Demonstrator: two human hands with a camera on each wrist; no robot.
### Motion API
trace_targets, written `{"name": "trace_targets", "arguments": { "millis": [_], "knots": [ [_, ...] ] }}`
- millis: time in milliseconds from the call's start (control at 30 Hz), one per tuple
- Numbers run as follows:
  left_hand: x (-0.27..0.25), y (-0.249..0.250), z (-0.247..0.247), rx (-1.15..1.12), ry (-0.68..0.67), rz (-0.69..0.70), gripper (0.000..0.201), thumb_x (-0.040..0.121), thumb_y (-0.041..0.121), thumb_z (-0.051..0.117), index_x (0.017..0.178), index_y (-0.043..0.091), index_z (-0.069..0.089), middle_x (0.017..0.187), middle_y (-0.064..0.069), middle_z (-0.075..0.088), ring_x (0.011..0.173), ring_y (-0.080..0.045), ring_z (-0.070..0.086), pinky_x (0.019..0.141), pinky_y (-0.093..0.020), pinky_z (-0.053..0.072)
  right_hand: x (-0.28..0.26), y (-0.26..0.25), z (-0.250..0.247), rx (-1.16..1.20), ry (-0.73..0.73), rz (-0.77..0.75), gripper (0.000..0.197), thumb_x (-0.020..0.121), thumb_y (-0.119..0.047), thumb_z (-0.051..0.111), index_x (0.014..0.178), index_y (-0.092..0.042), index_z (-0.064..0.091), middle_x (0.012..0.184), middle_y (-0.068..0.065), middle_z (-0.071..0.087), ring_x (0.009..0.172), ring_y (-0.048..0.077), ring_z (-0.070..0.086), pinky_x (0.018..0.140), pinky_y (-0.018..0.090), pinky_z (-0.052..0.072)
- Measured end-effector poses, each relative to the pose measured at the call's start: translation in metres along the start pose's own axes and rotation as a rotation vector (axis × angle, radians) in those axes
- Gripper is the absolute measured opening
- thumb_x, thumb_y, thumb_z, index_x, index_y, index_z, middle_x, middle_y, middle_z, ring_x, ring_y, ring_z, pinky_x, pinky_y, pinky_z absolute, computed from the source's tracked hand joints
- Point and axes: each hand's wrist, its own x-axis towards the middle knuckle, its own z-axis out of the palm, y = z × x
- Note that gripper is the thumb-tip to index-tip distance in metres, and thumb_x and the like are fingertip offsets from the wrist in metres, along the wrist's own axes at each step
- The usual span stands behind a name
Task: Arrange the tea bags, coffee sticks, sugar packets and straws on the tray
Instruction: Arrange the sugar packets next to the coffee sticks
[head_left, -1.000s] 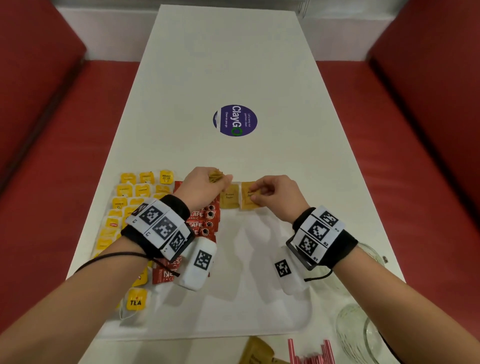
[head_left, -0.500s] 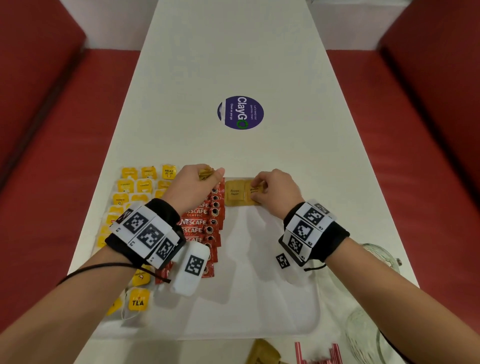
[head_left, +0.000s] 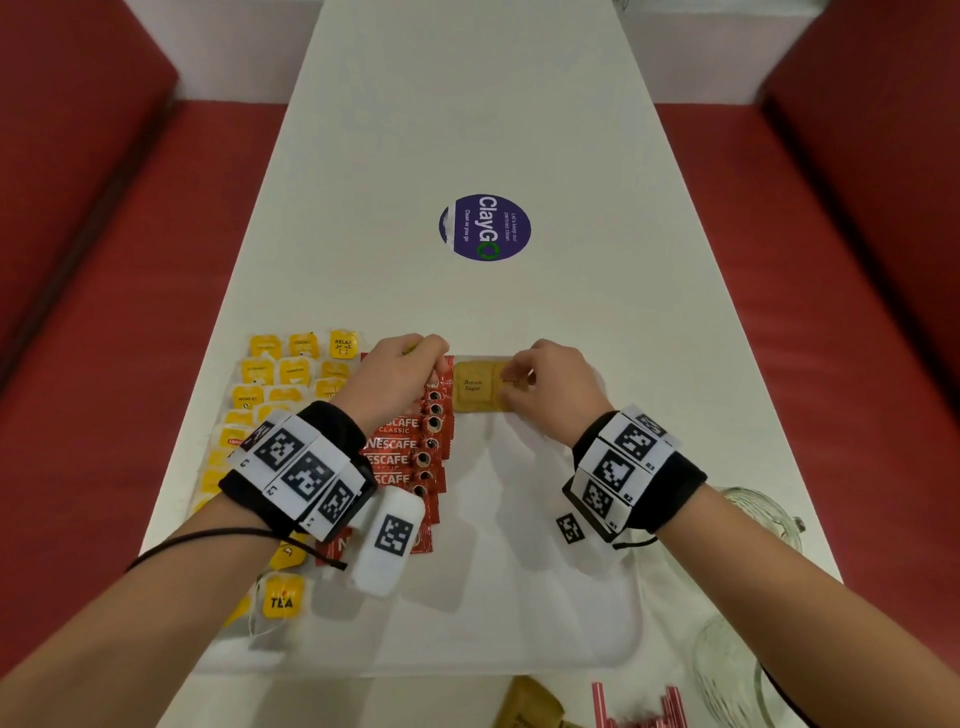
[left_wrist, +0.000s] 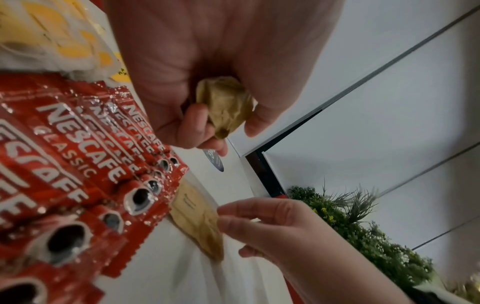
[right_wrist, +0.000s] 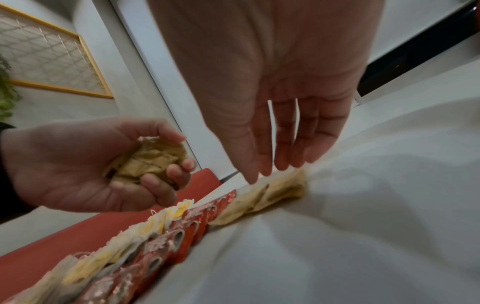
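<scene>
Since a second ago, right hand (head_left: 545, 384) has lowered, fingers straight, onto the second sugar packet (head_left: 506, 387) at the tray's (head_left: 597, 623) twelve o'clock edge. Press it flat beside the first. Left hand (head_left: 395, 379) clutches spare packets (left_wrist: 227, 102).

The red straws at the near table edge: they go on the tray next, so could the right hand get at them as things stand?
Probably yes. The right hand is open, only touching the laid sugar packets, and nothing lies between it and the red straws; the glass jar stands aside.
</scene>
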Motion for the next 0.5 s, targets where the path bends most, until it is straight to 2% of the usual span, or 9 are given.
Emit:
{"name": "trace_targets", "arguments": {
  "millis": [133, 233, 333, 500],
  "knots": [
    [-0.001, 0.01, 0.009, -0.216, -0.054, -0.115, 0.039, 0.097, 0.038, 0.038, 0.075, 0.008, 0.052, 0.066, -0.006, 0.046, 0.05, -0.014, 0.038, 0.038, -0.019, 0.028, -0.015, -0.012, -0.011, 0.345, 0.111, -0.116, 0.014, 0.084, -0.022, 0.065, 0.095, -0.016, 0.071, 0.092, 0.002, 0.067, 0.081, 0.011, 0.059, 0.069, 0.018, 0.043],
    [-0.007, 0.016, 0.013, -0.465, -0.108, -0.211, 0.052, 0.095, 0.053, 0.038, 0.076, 0.008, 0.056, 0.063, -0.007, 0.056, 0.051, -0.015, 0.048, 0.037, -0.019, 0.034, -0.026, -0.026, -0.019, 0.537, 0.069, -0.166, 0.011, 0.083, -0.025, 0.068, 0.093, -0.02, 0.07, 0.084, -0.003, 0.068, 0.072, 0.002, 0.058, 0.065, 0.009, 0.044],
    [-0.014, 0.019, 0.013, -0.637, -0.199, -0.294, 0.053, 0.093, 0.056, 0.04, 0.083, 0.009, 0.061, 0.077, -0.006, 0.069, 0.068, -0.016, 0.059, 0.042, -0.02, 0.045, -0.031, -0.033, -0.019, 0.576, 0.028, -0.169, 0.015, 0.08, -0.025, 0.073, 0.093, -0.02, 0.069, 0.082, -0.006, 0.064, 0.066, 0.004, 0.057, 0.063, 0.009, 0.044],
    [-0.029, 0.024, 0.016, -0.604, -0.224, -0.259, 0.048, 0.095, 0.053, 0.04, 0.087, 0.01, 0.059, 0.069, -0.001, 0.07, 0.055, -0.01, 0.065, 0.056, -0.026, 0.058, -0.031, -0.033, -0.018, 0.451, 0.022, -0.149, 0.021, 0.076, -0.025, 0.075, 0.095, -0.019, 0.068, 0.077, -0.008, 0.058, 0.061, 0.003, 0.05, 0.059, 0.007, 0.04]
  ]
}}
